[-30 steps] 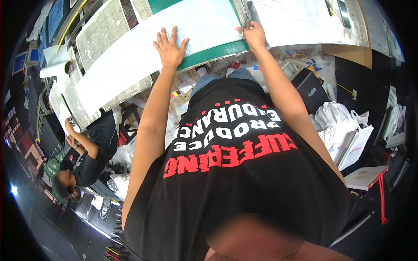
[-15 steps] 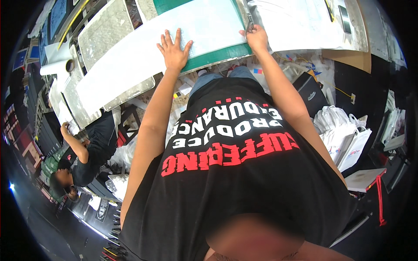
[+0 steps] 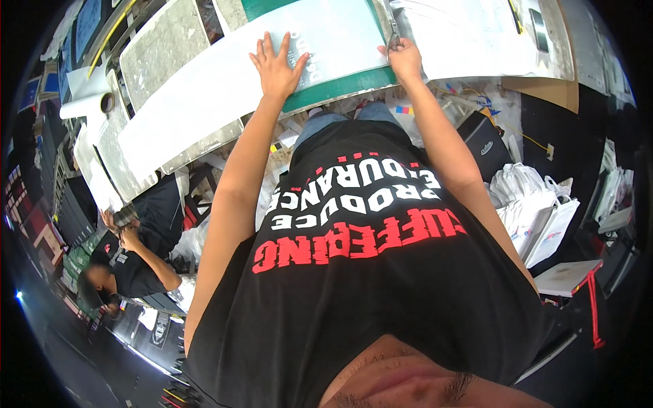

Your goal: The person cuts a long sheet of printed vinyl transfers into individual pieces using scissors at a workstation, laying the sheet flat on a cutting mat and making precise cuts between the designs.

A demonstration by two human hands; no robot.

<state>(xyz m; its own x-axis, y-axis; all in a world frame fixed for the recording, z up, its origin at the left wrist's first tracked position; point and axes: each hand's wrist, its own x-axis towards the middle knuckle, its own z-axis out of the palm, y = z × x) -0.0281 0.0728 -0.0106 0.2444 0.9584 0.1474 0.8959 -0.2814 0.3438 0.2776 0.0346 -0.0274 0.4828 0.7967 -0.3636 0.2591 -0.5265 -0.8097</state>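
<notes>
A long white sheet [image 3: 204, 88] curves across the work table and over a green cutting mat [image 3: 340, 87]. My left hand [image 3: 277, 68] lies flat on it with the fingers spread. Beside that thumb, pale lettering shows on a translucent pale-blue part [image 3: 340, 44] of the sheet. My right hand [image 3: 406, 62] is closed round the handles of what look like metal scissors [image 3: 392, 42], at the sheet's right end by the mat's edge. The blades are hard to make out.
A white roll [image 3: 88, 105] rests at the table's left end. To the right are more white sheeting [image 3: 469, 41], a phone-like dark slab [image 3: 539, 30] and white bags [image 3: 530, 211]. A co-worker [image 3: 143, 238] in black is at the lower left, holding something greyish.
My left hand has shifted slightly up and right on the sheet, and lettering now shows beside it. My right hand has barely moved. The co-worker's hands have come together off the table.
</notes>
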